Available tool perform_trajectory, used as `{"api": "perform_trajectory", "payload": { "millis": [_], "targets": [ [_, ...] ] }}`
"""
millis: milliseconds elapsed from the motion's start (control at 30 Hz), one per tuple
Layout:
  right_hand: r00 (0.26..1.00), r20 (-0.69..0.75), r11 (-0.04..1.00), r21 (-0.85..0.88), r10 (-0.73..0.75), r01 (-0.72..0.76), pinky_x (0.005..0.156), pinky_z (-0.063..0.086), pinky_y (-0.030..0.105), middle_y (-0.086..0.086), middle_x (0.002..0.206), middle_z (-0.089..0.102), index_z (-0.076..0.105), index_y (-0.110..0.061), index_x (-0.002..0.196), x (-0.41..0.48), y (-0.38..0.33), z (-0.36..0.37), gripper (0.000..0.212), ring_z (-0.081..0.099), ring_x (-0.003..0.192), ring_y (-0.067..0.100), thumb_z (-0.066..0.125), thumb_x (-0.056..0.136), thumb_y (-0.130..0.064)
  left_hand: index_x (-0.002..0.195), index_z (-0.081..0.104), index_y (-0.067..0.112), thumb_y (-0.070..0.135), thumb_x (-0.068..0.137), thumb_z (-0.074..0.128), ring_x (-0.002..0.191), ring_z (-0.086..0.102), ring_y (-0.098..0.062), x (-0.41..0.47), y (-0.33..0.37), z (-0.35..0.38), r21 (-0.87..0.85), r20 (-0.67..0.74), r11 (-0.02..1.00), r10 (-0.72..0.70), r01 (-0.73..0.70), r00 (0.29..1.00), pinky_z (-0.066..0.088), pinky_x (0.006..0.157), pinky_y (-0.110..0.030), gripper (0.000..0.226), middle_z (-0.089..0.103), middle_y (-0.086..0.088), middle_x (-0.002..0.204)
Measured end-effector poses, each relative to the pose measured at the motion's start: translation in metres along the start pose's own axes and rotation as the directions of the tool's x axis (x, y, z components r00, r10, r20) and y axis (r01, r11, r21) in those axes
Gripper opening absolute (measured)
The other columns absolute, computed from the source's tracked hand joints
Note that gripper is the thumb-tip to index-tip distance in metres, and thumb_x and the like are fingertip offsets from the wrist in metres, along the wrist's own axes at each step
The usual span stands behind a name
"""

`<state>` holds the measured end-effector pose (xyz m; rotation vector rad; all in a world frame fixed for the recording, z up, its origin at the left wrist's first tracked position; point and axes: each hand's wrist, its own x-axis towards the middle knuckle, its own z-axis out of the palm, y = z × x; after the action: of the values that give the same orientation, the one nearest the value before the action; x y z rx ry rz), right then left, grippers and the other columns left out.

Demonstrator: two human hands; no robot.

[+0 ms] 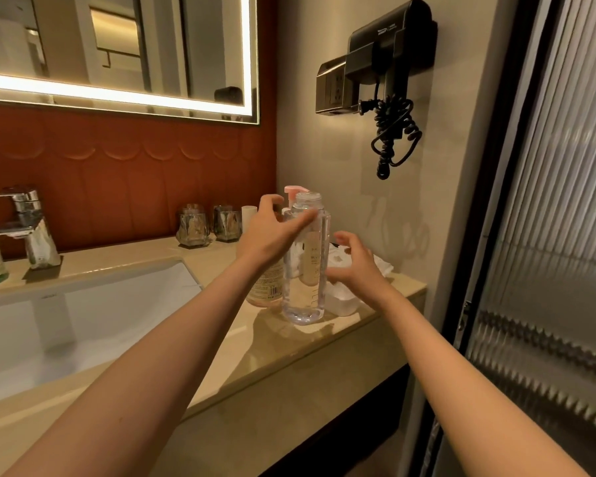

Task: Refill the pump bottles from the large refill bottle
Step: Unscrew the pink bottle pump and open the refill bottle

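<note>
A tall clear bottle point(305, 280) with a clear cap stands upright near the counter's front edge. Right behind it, on its left, is a peach-coloured bottle point(264, 292) with a barcode label and a pink pump head point(292, 191). My left hand point(272, 230) reaches across in front of the pump bottle, its straight fingers touching the clear bottle's shoulder and its thumb raised near the pump. My right hand point(355, 261) hovers just right of the clear bottle with loosely curled fingers and holds nothing.
White packets and a white container point(343, 301) lie under my right hand. Two glass tumblers point(207, 225) and a white cup stand at the back. The sink basin point(83, 315) and tap point(28, 222) are left; a wall hairdryer point(389, 60) and a ribbed glass door point(547, 235) are right.
</note>
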<state>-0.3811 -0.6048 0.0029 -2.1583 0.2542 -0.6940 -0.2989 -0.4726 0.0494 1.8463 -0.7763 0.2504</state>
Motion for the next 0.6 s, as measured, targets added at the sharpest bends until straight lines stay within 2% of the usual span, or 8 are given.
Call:
{"api": "perform_trajectory", "payload": {
  "millis": [67, 133, 167, 233, 333, 400, 500, 600],
  "targets": [
    [0.999, 0.043, 0.988, 0.151, -0.023, 0.016, 0.103, 0.031, 0.032, 0.003, 0.139, 0.037, 0.029, -0.019, 0.139, 0.003, -0.013, 0.002, 0.078, 0.031, 0.13, 0.02, 0.072, 0.075, -0.011, 0.13, 0.04, 0.014, 0.053, 0.078, 0.047, 0.097, 0.051, -0.017, 0.006, -0.003, -0.008, -0.081, -0.121, 0.997, -0.019, 0.009, 0.992, 0.039, 0.081, -0.031, 0.065, 0.051, 0.001, 0.107],
    [0.998, 0.069, 0.976, 0.217, -0.011, -0.004, 0.098, 0.032, 0.03, 0.001, 0.142, 0.036, 0.021, -0.02, 0.143, 0.004, -0.02, 0.008, 0.091, 0.035, 0.128, 0.016, 0.078, 0.072, -0.02, 0.128, 0.039, 0.013, 0.034, 0.079, 0.052, 0.1, 0.05, -0.019, 0.013, -0.015, -0.017, -0.073, -0.182, 0.995, -0.08, 0.067, 0.98, 0.042, 0.085, -0.034, 0.055, 0.051, -0.002, 0.109],
    [0.998, 0.068, 0.973, 0.228, 0.006, -0.022, 0.096, 0.034, 0.03, 0.001, 0.142, 0.037, 0.019, -0.02, 0.144, 0.005, -0.022, 0.012, 0.097, 0.039, 0.125, 0.015, 0.08, 0.07, -0.025, 0.129, 0.037, 0.013, 0.026, 0.074, 0.056, 0.104, 0.051, -0.022, 0.016, -0.022, -0.021, -0.053, -0.167, 0.991, -0.127, 0.12, 0.978, 0.045, 0.089, -0.039, 0.059, 0.051, -0.005, 0.114],
    [0.998, 0.03, 0.973, 0.221, 0.057, -0.062, 0.096, 0.041, 0.032, 0.003, 0.14, 0.042, 0.02, -0.018, 0.144, 0.005, -0.023, 0.021, 0.102, 0.046, 0.121, 0.017, 0.083, 0.065, -0.033, 0.133, 0.031, 0.015, 0.015, 0.065, 0.059, 0.114, 0.047, -0.029, 0.018, -0.034, -0.026, 0.022, -0.047, 0.971, -0.238, 0.239, 0.97, 0.044, 0.096, -0.047, 0.073, 0.046, -0.012, 0.125],
    [0.989, -0.066, 0.974, 0.197, 0.129, -0.113, 0.095, 0.044, 0.034, 0.004, 0.134, 0.048, 0.028, -0.013, 0.139, 0.004, -0.022, 0.033, 0.095, 0.05, 0.117, 0.02, 0.083, 0.065, -0.037, 0.143, 0.015, 0.012, 0.001, 0.071, 0.065, 0.127, 0.036, -0.033, 0.014, -0.048, -0.024, 0.103, 0.148, 0.944, -0.328, 0.315, 0.933, 0.036, 0.104, -0.043, 0.088, 0.034, -0.014, 0.14],
    [0.985, -0.097, 0.975, 0.182, 0.145, -0.126, 0.089, 0.043, 0.029, 0.005, 0.132, 0.05, 0.032, -0.012, 0.137, 0.004, -0.021, 0.038, 0.091, 0.051, 0.116, 0.02, 0.082, 0.066, -0.039, 0.145, 0.009, 0.014, 0.003, 0.069, 0.073, 0.13, 0.034, -0.033, 0.013, -0.057, -0.019, 0.083, 0.192, 0.948, -0.317, 0.307, 0.929, 0.034, 0.106, -0.042, 0.099, 0.031, -0.014, 0.144],
    [0.98, -0.12, 0.977, 0.163, 0.156, -0.136, 0.086, 0.042, 0.028, 0.004, 0.13, 0.051, 0.036, -0.012, 0.135, 0.006, -0.02, 0.042, 0.088, 0.051, 0.115, 0.02, 0.081, 0.065, -0.042, 0.145, 0.011, 0.014, 0.018, 0.061, 0.085, 0.131, 0.035, -0.033, 0.016, -0.067, -0.011, 0.1, 0.126, 0.959, -0.278, 0.267, 0.952, 0.032, 0.108, -0.05, 0.113, 0.035, -0.014, 0.144],
    [0.975, -0.154, 0.977, 0.162, 0.163, -0.138, 0.084, 0.043, 0.028, 0.003, 0.126, 0.055, 0.041, -0.013, 0.131, 0.009, -0.021, 0.045, 0.081, 0.053, 0.114, 0.02, 0.081, 0.066, -0.041, 0.145, 0.013, 0.014, 0.02, 0.058, 0.087, 0.13, 0.038, -0.033, 0.015, -0.075, -0.005, 0.08, 0.08, 0.968, -0.242, 0.236, 0.967, 0.033, 0.107, -0.05, 0.114, 0.039, -0.015, 0.142]
  ]
}}
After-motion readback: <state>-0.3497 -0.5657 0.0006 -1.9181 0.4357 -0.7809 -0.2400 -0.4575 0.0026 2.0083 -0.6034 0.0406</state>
